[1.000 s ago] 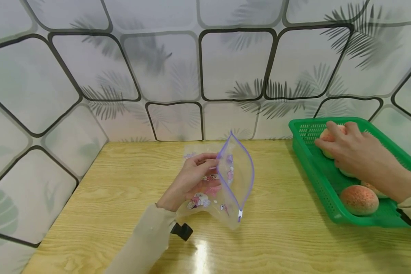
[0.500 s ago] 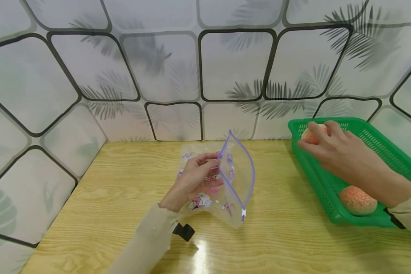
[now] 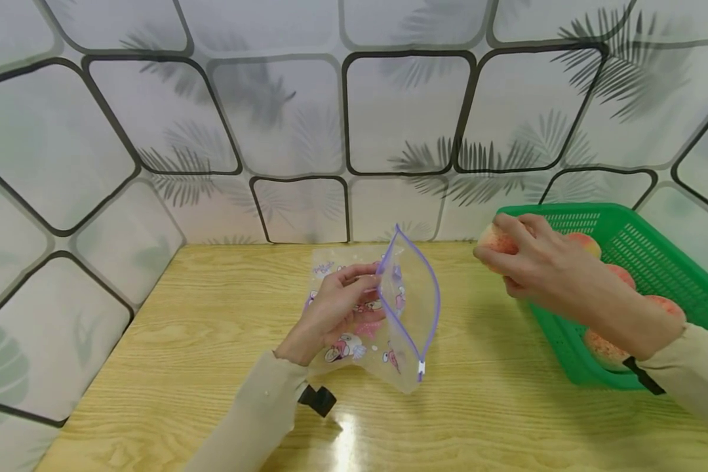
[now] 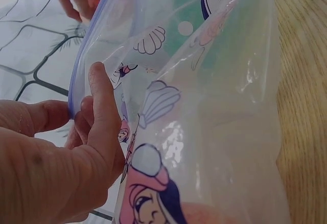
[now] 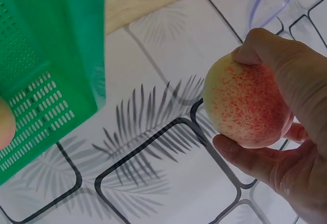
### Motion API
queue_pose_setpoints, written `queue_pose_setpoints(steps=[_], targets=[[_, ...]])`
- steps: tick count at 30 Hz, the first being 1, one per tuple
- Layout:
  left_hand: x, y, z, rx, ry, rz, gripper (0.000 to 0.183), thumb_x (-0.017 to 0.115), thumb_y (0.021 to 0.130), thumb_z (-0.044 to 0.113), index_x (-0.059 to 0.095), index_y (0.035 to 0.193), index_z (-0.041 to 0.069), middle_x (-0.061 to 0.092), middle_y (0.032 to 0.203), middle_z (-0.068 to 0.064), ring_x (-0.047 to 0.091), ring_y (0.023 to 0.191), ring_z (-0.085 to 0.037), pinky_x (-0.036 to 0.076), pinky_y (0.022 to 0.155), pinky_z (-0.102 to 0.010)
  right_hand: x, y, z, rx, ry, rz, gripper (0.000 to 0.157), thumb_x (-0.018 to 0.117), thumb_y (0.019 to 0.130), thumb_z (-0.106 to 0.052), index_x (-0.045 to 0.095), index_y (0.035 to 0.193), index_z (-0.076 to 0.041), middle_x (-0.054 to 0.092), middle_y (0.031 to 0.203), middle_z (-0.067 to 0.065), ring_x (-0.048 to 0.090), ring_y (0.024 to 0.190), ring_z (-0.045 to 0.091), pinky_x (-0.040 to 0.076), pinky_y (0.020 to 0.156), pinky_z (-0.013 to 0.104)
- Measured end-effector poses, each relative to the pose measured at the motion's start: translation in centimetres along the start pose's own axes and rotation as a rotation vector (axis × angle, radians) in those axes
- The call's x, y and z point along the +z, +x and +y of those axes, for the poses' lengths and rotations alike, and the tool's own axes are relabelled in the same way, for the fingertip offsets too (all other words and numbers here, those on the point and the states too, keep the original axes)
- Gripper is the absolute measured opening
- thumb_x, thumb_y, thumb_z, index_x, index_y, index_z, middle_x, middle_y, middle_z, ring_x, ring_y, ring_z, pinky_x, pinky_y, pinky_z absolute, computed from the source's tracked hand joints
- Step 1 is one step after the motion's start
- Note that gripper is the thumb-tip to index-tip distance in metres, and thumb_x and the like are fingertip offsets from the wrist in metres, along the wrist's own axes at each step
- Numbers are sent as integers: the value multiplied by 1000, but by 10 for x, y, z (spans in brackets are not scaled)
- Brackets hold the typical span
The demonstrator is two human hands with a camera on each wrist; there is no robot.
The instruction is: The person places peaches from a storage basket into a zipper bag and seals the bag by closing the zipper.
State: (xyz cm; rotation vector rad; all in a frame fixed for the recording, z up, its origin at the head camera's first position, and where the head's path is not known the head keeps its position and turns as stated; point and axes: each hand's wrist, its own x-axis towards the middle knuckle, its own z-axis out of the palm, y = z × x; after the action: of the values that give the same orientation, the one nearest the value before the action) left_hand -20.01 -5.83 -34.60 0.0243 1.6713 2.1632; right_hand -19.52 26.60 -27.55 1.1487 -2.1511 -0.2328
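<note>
My left hand [image 3: 336, 301] pinches the purple-edged rim of a clear zip bag [image 3: 398, 370] printed with cartoon figures and shells. The bag's mouth gapes toward the right, and a white slider [image 3: 421, 368] sits at its near end. In the left wrist view, the thumb and fingers [image 4: 99, 117] are at the rim, with a pinkish patch low in the bag [image 4: 230, 127]. A red-and-yellow peach [image 5: 248, 104] is held between the thumb and fingers of my right hand [image 3: 551, 262], in the air just left of the green basket [image 3: 545, 331].
Several more peaches [image 3: 584, 244] lie in the basket, partly hidden by my right forearm. The wood-grain table [image 3: 212, 328] meets a patterned wall covering [image 3: 407, 111] at the back. A small black device [image 3: 318, 400] is strapped at my left wrist.
My right hand has lifted the peach from the basket and carried it left, past the basket's rim. More peaches now show behind it. The left hand and bag have barely shifted.
</note>
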Motion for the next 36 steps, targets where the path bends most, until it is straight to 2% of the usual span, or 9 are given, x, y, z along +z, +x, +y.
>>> queue_pose_setpoints(steps=[1, 3, 7, 11, 16, 21, 30, 36], targets=[[0, 0, 0, 0, -1, 1, 35, 58, 104, 13, 58, 138, 8, 64, 99, 0, 69, 80, -11, 66, 68, -26, 0, 2, -2, 2, 27, -2, 24, 36, 94, -16, 54, 110, -13, 50, 119, 26, 57, 90, 49, 52, 44, 44], [0, 0, -1, 1, -5, 1, 35, 58, 104, 12, 58, 138, 8, 64, 100, 0, 70, 79, -11, 66, 68, -26, 0, 5, -5, 21, 61, -11, 23, 48, 90, -14, 55, 112, -16, 50, 121, 25, 57, 92, 48, 49, 40, 40], [0, 1, -1, 3, -12, -4, 35, 58, 104, 12, 58, 139, 8, 65, 100, 0, 70, 80, -11, 66, 68, -27, 0, 12, -12, 46, 132, -23, 45, 75, 75, -8, 59, 116, -20, 51, 124, 23, 58, 97, 45, 46, 37, 32], [1, 1, -2, 4, -11, -9, 35, 58, 104, 12, 57, 139, 7, 65, 100, 0, 70, 81, -11, 66, 68, -27, 3, 18, -19, 60, 204, -19, 60, 87, 67, -7, 61, 119, -23, 51, 126, 22, 56, 99, 41, 48, 39, 30], [1, 1, -2, 9, -11, -10, 35, 58, 104, 11, 57, 139, 7, 66, 101, 0, 71, 81, -11, 66, 68, -26, 6, 23, -27, 78, 279, -3, 65, 91, 66, -6, 63, 121, -24, 51, 130, 22, 55, 97, 37, 52, 44, 32], [1, 1, -3, 11, -21, -5, 34, 59, 104, 11, 58, 137, 7, 68, 100, 0, 73, 82, -12, 65, 67, -25, 9, 27, -34, 79, 336, 6, 66, 92, 66, -6, 65, 124, -23, 51, 134, 22, 53, 106, 37, 55, 49, 31], [2, 0, -1, 13, -8, -1, 34, 59, 103, 12, 59, 137, 8, 69, 104, -2, 74, 86, -13, 66, 68, -27, 20, 36, -43, 39, 382, 57, 67, 94, 65, -10, 67, 126, -20, 51, 134, 24, 58, 106, 38, 63, 67, 42], [2, -1, 0, 8, -16, -15, 35, 58, 104, 12, 58, 138, 8, 67, 103, -1, 73, 84, -11, 66, 68, -27, 28, 41, -49, -8, 406, 59, 65, 94, 65, -11, 68, 124, -20, 53, 132, 24, 60, 107, 37, 63, 72, 43]])
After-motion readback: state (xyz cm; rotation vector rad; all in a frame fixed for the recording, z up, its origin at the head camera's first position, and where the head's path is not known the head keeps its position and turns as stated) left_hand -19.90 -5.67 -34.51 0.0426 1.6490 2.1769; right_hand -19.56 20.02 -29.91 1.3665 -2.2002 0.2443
